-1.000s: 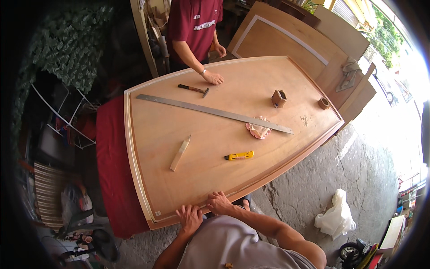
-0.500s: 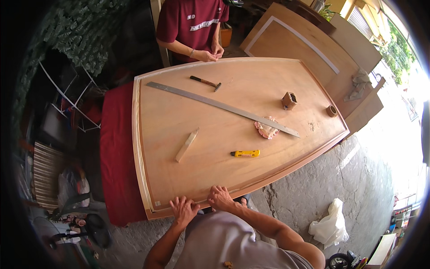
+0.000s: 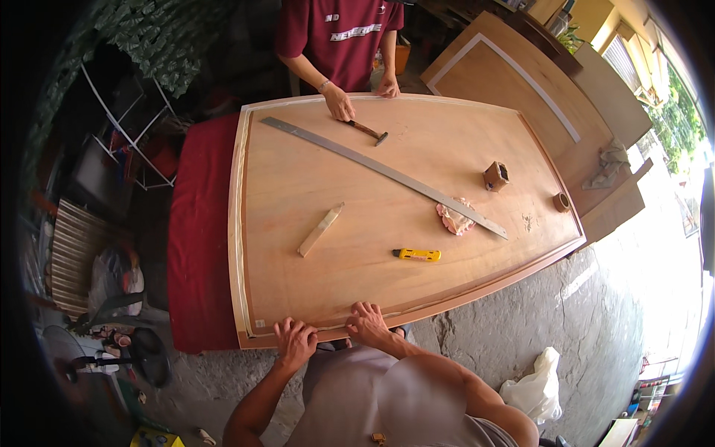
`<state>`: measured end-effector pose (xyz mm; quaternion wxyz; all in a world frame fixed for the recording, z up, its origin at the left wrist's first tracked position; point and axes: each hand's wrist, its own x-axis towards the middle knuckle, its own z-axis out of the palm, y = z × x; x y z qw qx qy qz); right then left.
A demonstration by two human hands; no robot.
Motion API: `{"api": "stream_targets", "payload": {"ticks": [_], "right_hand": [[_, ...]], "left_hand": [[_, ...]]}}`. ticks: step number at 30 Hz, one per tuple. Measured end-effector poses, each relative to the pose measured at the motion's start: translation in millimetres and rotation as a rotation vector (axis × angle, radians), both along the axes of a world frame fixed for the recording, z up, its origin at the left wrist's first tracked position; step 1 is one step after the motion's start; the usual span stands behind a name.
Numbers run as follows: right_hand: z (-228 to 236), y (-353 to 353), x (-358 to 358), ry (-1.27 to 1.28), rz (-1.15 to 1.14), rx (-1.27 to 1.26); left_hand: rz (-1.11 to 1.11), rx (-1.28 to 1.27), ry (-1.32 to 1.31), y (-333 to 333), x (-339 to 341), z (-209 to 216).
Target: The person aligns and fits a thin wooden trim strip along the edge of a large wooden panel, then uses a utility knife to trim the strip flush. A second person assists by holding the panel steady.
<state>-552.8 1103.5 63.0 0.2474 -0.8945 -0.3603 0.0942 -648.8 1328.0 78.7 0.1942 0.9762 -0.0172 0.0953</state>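
A large wooden panel [image 3: 365, 276] with edge strips lies in front of me. My left hand [image 3: 296, 340] is at its near edge by the left corner, bent fingers over the border. To its right, my right hand [image 3: 366, 325] grips the same edge, fingers curled on top; its underside is hidden. Nearest to my hands lie a yellow utility knife [image 3: 418, 255] and a pointed wooden stick [image 3: 321, 229]. Across the panel slants a long metal ruler [image 3: 357, 157], its right end over a crumpled cloth [image 3: 450, 220]. A co-worker's hand [image 3: 339, 103] touches the handle of a hammer [image 3: 365, 132].
A small brown box [image 3: 497, 176] and a tape roll [image 3: 561, 202] stand at the panel's right. Red cloth [image 3: 199, 246] hangs at its left end. Another panel [image 3: 514, 82] leans behind. On the concrete floor sit a white plastic bag [image 3: 538, 389] and a fan [image 3: 149, 357].
The co-worker's hands have parted, and one has reached to the hammer's handle. My left hand has shifted slightly left along the edge, its fingers more bent. The whole view has shifted somewhat.
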Motion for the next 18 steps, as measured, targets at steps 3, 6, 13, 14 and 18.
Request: {"api": "stream_targets", "payload": {"ticks": [3, 6, 13, 14, 18], "right_hand": [[1.9, 4.5, 2.1, -0.019, 0.049, -0.046], [10.5, 11.9, 5.6, -0.057, 0.094, -0.083], [20.7, 32.0, 3.7, -0.013, 0.129, -0.024], [11.2, 35.6, 4.5, 0.027, 0.158, 0.006], [-15.8, 57.0, -3.2, -0.047, 0.36, -0.197]], "left_hand": [[-0.01, -0.015, -0.029, 1.6, -0.4, -1.6], [-0.003, -0.03, -0.025, 1.4, -1.8, -5.3], [-0.025, -0.093, 0.053, 4.5, 2.7, 5.5], [-0.039, -0.104, 0.063, 6.6, 5.5, 7.0], [-0.021, -0.069, 0.128, 13.3, -0.9, -23.2]]}}
